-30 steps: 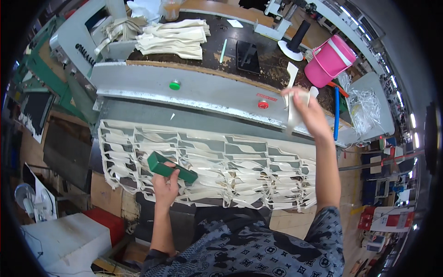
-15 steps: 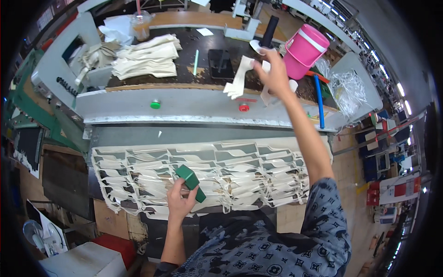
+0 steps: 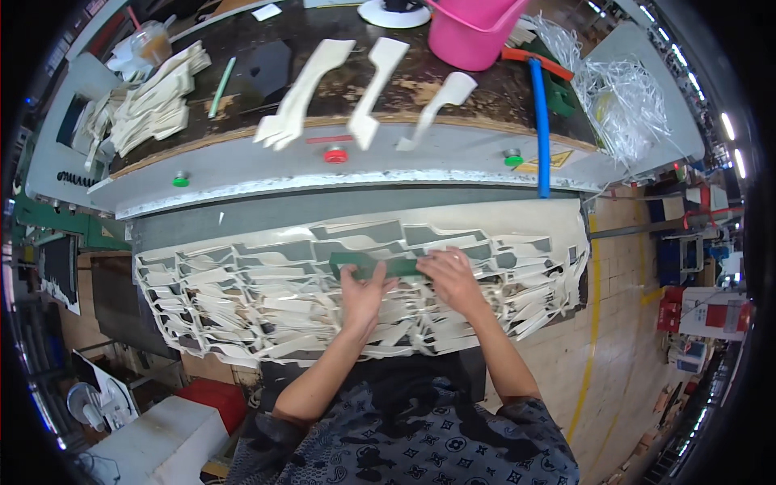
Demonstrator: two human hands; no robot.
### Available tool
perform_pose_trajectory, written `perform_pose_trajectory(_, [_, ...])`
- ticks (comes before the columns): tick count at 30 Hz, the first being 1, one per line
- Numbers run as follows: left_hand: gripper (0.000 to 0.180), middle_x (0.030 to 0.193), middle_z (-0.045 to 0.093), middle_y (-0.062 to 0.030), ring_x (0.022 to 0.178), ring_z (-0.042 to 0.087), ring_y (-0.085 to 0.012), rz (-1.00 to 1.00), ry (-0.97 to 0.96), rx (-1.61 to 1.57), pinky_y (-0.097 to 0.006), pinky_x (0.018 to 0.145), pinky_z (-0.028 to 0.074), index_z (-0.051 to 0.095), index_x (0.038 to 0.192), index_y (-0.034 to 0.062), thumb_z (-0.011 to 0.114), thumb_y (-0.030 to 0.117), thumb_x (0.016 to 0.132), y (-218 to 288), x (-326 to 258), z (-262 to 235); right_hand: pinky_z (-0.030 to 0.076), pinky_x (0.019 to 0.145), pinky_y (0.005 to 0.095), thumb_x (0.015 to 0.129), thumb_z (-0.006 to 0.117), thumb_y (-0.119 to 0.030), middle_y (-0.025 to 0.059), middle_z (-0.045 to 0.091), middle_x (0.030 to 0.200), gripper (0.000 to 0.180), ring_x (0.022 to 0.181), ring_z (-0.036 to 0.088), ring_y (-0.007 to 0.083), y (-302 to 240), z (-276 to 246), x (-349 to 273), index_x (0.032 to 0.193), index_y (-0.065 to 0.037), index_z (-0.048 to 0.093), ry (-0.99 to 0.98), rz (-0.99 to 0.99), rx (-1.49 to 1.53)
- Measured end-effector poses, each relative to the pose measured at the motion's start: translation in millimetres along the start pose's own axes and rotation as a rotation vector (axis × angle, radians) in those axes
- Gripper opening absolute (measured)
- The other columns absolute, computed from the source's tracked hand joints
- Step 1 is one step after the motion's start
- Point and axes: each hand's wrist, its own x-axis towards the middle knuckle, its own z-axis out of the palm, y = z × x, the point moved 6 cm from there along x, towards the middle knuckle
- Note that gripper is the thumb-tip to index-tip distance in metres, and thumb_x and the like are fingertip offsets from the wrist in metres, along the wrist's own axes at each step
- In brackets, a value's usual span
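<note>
A wide cream sheet [image 3: 242, 299] full of cut-out holes lies on the grey machine bed in front of me. On its middle rests a green cutting die [image 3: 378, 264]. My left hand [image 3: 365, 295] presses on the die's left end and my right hand [image 3: 453, 279] holds its right end. Three cream cut pieces [image 3: 368, 89] lie side by side on the dark worktop beyond the grey press beam [image 3: 242, 174].
A stack of cream cut pieces [image 3: 149, 105] sits at the back left. A pink bucket [image 3: 477, 28], a blue tube [image 3: 540, 121] and a pile of white shreds [image 3: 626, 105] stand at the back right. Red and green buttons dot the beam.
My right hand set down the cream piece on the far worktop and came back to the sheet. Both hands now rest on the green die, which sits further right.
</note>
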Motion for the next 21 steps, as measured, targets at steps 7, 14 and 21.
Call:
perform_pose_trajectory(7, [0.046,0.1,0.072,-0.017,0.084,0.077,-0.0278,0.019,-0.125,0.229,-0.038,0.075,0.067,0.041,0.128,-0.0004,0.076,0.012,0.1,-37.4,45.2,128.4,0.048,0.111,0.0473,0.088,0.072,0.0,0.0131,0.069,0.132,0.045,0.121,0.064,0.0357,176.2,-44.3,-8.2,0.131,-0.009,0.069,-0.081,0.286,0.341])
perform_pose_trajectory(14, [0.051,0.073,0.074,-0.0131,0.07,0.074,-0.0231,0.487,-0.016,1.069,-0.037,0.067,0.057,0.061,0.128,-0.004,0.083,0.02,0.088,-26.0,43.7,131.9,0.049,0.107,0.045,0.087,0.078,-0.006,0.0137,0.067,0.13,0.045,0.123,0.061,0.0367,220.4,-11.4,-43.0,0.131,-0.007,0.068,-0.005,0.318,0.302])
perform_pose_trajectory(21, [0.05,0.088,0.075,-0.0061,0.07,0.067,-0.0127,-0.184,-0.19,0.393,-0.028,0.062,0.053,0.072,0.107,0.0005,0.064,0.05,0.106,-40.6,-3.7,112.3,0.048,0.108,0.0475,0.085,0.078,-0.013,0.0086,0.069,0.123,0.038,0.114,0.064,0.0308,126.9,-79.2,-14.4,0.123,-0.012,0.071,0.051,0.06,0.312])
